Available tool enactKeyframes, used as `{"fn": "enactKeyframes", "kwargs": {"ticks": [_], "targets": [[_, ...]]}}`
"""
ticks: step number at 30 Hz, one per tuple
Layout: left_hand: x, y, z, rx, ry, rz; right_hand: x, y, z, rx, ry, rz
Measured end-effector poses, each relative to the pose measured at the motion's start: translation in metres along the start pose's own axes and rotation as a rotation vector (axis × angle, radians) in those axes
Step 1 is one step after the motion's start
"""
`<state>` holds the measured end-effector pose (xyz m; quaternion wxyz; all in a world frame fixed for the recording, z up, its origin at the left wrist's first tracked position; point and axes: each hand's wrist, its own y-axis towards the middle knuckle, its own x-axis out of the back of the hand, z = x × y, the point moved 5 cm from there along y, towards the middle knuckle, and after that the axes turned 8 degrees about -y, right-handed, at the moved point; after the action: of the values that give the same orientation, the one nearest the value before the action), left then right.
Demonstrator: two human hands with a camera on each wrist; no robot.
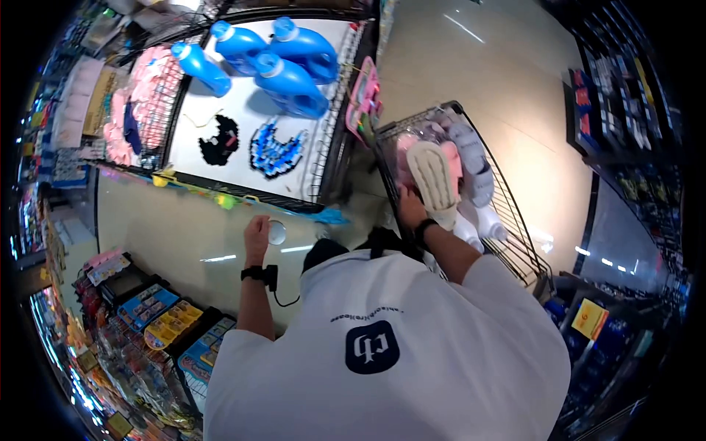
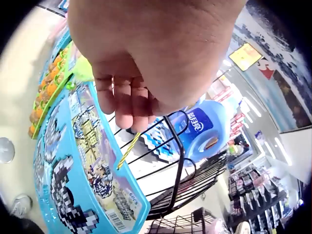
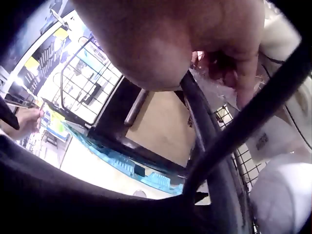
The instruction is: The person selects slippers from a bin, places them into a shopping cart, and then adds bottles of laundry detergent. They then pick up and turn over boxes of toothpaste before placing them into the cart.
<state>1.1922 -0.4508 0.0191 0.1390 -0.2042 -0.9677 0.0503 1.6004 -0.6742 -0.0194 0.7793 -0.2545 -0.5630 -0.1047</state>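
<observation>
In the head view the left hand (image 1: 257,237) is in the air beside the front edge of the display bin (image 1: 243,192). Seen from the left wrist, that hand (image 2: 151,53) has loosely bent fingers and holds nothing, above a blue hanging pack (image 2: 87,170). The right hand (image 1: 412,208) is at the side of a wire shopping cart (image 1: 515,213), against a cream padded slipper (image 1: 432,176). From the right wrist, the right hand (image 3: 195,44) reaches over the cart's dark rim (image 3: 207,126) to clear plastic wrap; its fingertips are partly hidden, so its grip cannot be told.
Several blue detergent bottles (image 1: 290,84) stand in the bin, near blue (image 1: 276,147) and black (image 1: 219,141) pixel-patterned pieces. Grey slippers (image 1: 471,162) and white bottles (image 1: 489,223) lie in the cart. Packed racks (image 1: 173,323) line the lower left; shelves (image 1: 625,110) stand at right.
</observation>
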Motion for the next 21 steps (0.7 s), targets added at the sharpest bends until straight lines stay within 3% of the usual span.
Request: {"fn": "enactKeyframes", "kwargs": {"ticks": [2,4,5,6,10,13,18,20,21], "targets": [[0.000,-0.018,0.016,0.130,0.258,0.092,-0.005,0.009,-0.016,-0.012,-0.060,-0.038],[0.010,-0.054,0.070,0.355,0.101,0.251,-0.003,0.020,-0.022,-0.009,-0.100,-0.085],[0.020,-0.079,0.088,0.576,0.022,0.284,0.004,0.022,-0.026,-0.048,-0.077,-0.031],[0.030,-0.106,0.102,0.792,-0.067,0.305,0.013,0.026,-0.029,-0.077,-0.057,0.020],[0.092,-0.211,0.175,1.088,0.131,0.218,0.013,0.042,-0.047,-0.091,-0.118,0.015],[0.092,-0.255,0.182,1.171,0.002,-0.033,0.013,0.052,-0.063,-0.113,-0.162,0.049],[0.055,-0.224,0.175,1.199,-0.328,-0.092,0.036,0.061,-0.069,-0.133,-0.150,0.024],[0.055,-0.185,0.164,0.816,-0.208,-0.212,0.026,0.073,-0.085,-0.224,-0.225,0.063],[0.055,-0.166,0.157,0.711,-0.169,-0.204,0.024,0.080,-0.091,-0.247,-0.256,0.083]]}}
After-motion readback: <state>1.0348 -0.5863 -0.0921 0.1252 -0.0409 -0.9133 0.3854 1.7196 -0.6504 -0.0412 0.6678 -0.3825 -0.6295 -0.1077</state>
